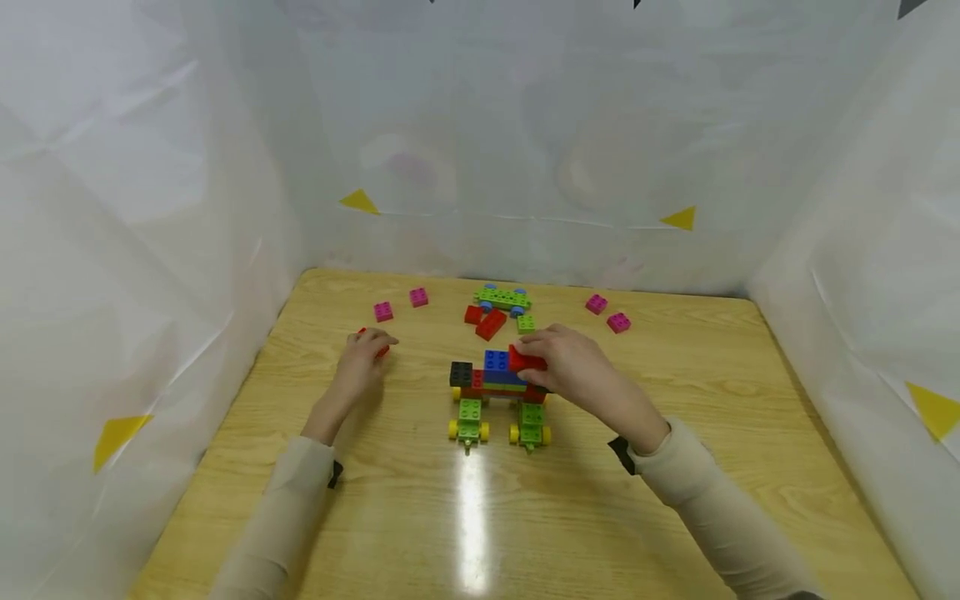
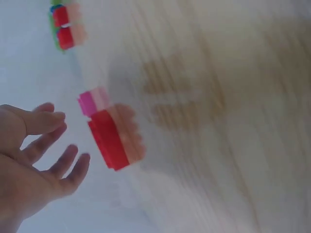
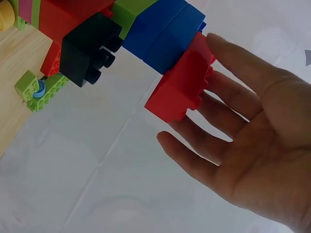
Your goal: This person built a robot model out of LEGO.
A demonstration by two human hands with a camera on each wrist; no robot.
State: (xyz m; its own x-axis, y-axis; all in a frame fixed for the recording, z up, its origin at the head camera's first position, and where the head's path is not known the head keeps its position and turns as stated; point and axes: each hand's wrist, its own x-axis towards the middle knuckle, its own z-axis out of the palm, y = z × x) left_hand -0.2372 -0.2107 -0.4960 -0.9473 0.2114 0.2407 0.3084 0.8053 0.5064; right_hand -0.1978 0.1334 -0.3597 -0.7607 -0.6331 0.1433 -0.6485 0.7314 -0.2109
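My right hand (image 1: 566,362) pinches a red brick (image 3: 181,80) between thumb and fingers, against the blue bricks (image 3: 165,36) on top of a built block vehicle. This vehicle has a black brick (image 1: 461,373) at its left end, red and green layers, and yellow wheels. Two green wheeled pieces topped with green bricks, left (image 1: 470,414) and right (image 1: 532,421), stand at its near side. My left hand (image 2: 41,158) hovers beside another red brick (image 2: 111,141), its fingers loosely bent and holding nothing. In the head view that hand partly covers the brick.
Behind the vehicle lie loose red bricks (image 1: 491,324), a small green brick (image 1: 526,324) and a green wheeled base (image 1: 502,297) with blue wheels. Pink bricks lie at the back left (image 1: 383,311) and back right (image 1: 618,322). White sheeting (image 1: 480,125) encloses the wooden table (image 1: 375,517).
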